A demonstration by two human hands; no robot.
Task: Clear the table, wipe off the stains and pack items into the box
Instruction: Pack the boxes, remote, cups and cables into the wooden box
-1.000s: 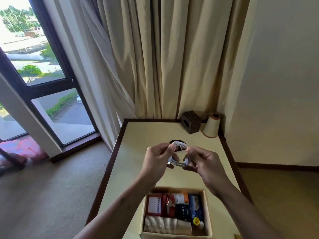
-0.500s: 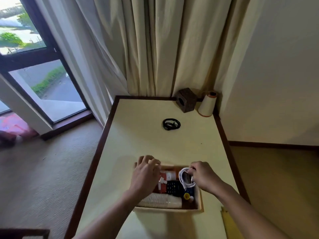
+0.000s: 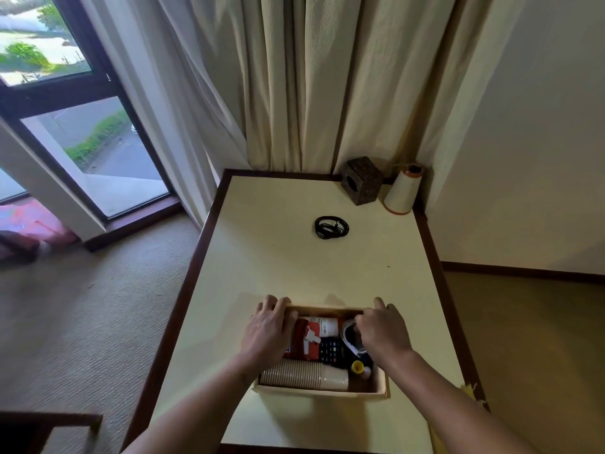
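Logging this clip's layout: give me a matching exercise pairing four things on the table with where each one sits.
Things:
1. coiled black cable
2. dark brown cube-shaped box
3. stack of ribbed brown paper cups
4. cream cone of thread

Places:
A. far right corner
B. lying inside the open cardboard box
C. alone, mid-table
D. far edge, left of the cone

Pairs: 1-C, 2-D, 3-B, 4-A

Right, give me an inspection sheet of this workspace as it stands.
Surface: cream table with dark rim; no stains visible.
Job's things: box near the front edge, holding cups, red packets, calculator, white cable.
Clutter: dark cube and thread cone at the far right corner.
Grippers: left hand and right hand on the box's far corners, right fingers by the white cable.
Cables: black cable coiled, still on the table.
Surroundings: curtains, window, carpet.
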